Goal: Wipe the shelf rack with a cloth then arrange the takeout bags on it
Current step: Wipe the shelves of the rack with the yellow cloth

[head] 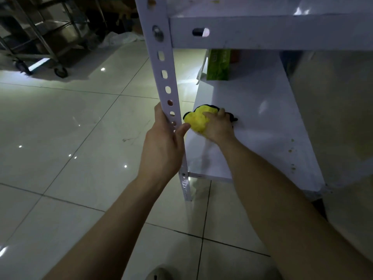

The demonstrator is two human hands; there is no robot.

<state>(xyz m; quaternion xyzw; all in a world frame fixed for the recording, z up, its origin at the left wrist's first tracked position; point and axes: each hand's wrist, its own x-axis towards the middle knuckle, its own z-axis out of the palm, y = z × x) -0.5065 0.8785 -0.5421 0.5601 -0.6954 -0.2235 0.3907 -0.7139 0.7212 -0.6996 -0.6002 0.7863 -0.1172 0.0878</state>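
A white metal shelf rack stands in front of me, its perforated front post (164,73) running down the middle of the view. My left hand (163,142) is wrapped around that post low down. On the bottom shelf board (262,118), my right hand (219,126) presses a yellow cloth (196,120) with a dark edge flat against the surface near the left side. An upper shelf (262,31) crosses the top of the view. A green bag or box (219,64) stands at the back of the bottom shelf.
Glossy pale floor tiles (70,128) spread to the left and below. A steel trolley on castors (40,47) stands at the far left. A crumpled white bag (121,38) lies on the floor behind the post. A pale wall or panel (339,118) closes the right side.
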